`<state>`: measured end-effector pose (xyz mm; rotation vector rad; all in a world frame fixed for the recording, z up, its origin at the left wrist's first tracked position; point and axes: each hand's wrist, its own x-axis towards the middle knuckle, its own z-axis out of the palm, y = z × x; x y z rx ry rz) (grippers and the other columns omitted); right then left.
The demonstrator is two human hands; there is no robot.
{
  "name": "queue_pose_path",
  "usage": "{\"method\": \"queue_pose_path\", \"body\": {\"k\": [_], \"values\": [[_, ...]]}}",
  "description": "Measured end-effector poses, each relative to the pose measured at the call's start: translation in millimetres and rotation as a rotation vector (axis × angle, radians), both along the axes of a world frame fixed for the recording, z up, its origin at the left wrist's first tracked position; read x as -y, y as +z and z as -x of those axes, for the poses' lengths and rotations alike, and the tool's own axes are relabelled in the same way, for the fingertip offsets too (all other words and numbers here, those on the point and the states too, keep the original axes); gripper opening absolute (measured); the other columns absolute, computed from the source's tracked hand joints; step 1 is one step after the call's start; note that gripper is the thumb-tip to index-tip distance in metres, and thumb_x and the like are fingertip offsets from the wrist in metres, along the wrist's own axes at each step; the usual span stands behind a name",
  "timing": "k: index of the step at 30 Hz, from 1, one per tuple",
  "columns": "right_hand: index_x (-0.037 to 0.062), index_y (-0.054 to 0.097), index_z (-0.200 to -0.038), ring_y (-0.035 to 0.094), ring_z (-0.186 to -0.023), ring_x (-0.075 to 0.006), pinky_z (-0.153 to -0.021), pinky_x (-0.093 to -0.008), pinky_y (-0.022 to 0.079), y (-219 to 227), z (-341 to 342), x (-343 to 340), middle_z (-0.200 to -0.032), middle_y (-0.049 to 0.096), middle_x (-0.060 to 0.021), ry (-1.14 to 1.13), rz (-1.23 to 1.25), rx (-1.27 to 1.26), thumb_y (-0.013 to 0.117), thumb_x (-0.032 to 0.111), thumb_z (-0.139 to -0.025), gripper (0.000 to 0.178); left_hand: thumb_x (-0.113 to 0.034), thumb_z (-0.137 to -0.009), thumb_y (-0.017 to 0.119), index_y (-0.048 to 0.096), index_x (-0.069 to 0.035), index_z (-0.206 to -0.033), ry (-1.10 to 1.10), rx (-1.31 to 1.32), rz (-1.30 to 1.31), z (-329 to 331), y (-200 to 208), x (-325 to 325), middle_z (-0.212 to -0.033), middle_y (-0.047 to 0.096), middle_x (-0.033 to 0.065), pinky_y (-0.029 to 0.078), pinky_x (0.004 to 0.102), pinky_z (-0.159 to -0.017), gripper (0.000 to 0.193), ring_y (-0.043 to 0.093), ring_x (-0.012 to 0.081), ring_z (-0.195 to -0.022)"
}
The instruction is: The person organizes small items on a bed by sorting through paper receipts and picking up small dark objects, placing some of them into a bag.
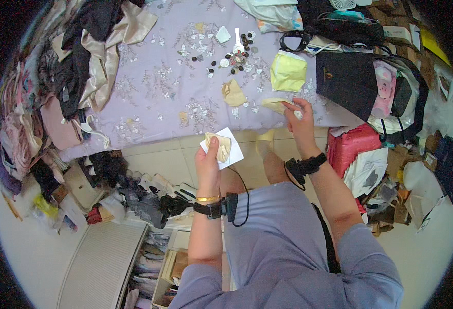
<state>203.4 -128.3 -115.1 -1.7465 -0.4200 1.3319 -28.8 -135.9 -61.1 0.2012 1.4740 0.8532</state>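
In front of the bed's near edge, my left hand is closed on a white square card and a small folded beige piece, with the thumb pressing on top. Whether the beige piece is cloth or paper I cannot tell. My right hand pinches a thin pale yellow piece at the bed's edge, fingers closed on its right end. Just beyond it lies a bright yellow folded packet. A tan flat piece rests on the bedspread between the hands, farther away.
A lilac embroidered bedspread carries several dark beads and a white stick. Clothes pile up at the left. A dark bag sits at the right, above a red case and loose packaging. Dark fabric lies low at the left.
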Motion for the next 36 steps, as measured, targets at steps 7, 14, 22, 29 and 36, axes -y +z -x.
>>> {"method": "queue_pose_path", "body": {"k": [7, 14, 22, 29, 36], "values": [[0.0025, 0.055, -0.098, 0.054, -0.067, -0.014, -0.061, -0.0247, 0.043, -42.3, -8.8, 13.8, -0.094, 0.063, -0.009, 0.201, -0.171, 0.396, 0.056, 0.001, -0.081, 0.017, -0.024, -0.089, 0.055, 0.055, -0.003, -0.1, -0.033, 0.006, 0.013, 14.0, 3.7, -1.6, -0.091, 0.062, 0.003, 0.049, 0.0249, -0.068, 0.023, 0.06, 0.01, -0.078], [0.01, 0.062, -0.104, 0.06, -0.087, -0.0254, -0.072, -0.0327, 0.048, -23.0, 2.4, -4.3, -0.094, 0.063, -0.0098, 0.446, -0.214, 0.755, 0.059, 0.004, -0.078, 0.027, -0.021, -0.09, 0.055, 0.057, 0.0, -0.101, -0.031, 0.007, -0.007, 23.9, -1.3, -4.4, -0.093, 0.062, 0.0036, 0.047, 0.0234, -0.07, 0.023, 0.058, 0.0091, -0.079], [0.0185, 0.054, -0.118, 0.059, -0.078, -0.0274, -0.065, -0.0368, 0.048, -12.0, 18.0, -6.8, -0.098, 0.055, -0.0063, 0.625, -0.068, 0.951, 0.063, 0.02, -0.077, 0.042, -0.023, -0.089, 0.055, 0.055, -0.002, -0.103, -0.066, 0.035, 0.008, 36.1, 0.3, -11.1, -0.095, 0.061, 0.0037, 0.047, 0.0251, -0.072, 0.025, 0.058, 0.0106, -0.083], [0.0145, 0.05, -0.116, 0.06, -0.079, -0.0287, -0.061, -0.0391, 0.049, -15.1, 23.9, -4.9, -0.103, 0.054, -0.0075, 0.698, -0.058, 1.083, 0.061, 0.024, -0.08, 0.039, -0.021, -0.09, 0.054, 0.055, -0.001, -0.103, -0.099, 0.036, -0.019, 44.4, -4.9, -14.0, -0.096, 0.061, 0.004, 0.047, 0.0252, -0.073, 0.024, 0.058, 0.0108, -0.083], [0.0091, 0.055, -0.103, 0.06, -0.082, -0.0292, -0.065, -0.0378, 0.049, -16.0, 27.5, 2.3, -0.094, 0.059, -0.0115, 0.752, -0.087, 0.99, 0.061, 0.016, -0.08, 0.025, -0.022, -0.09, 0.055, 0.059, 0.0, -0.098, -0.046, 0.011, -0.04, 51.3, -15.6, -12.5, -0.089, 0.062, 0.0032, 0.046, 0.0229, -0.067, 0.024, 0.057, 0.008, -0.075]]}}
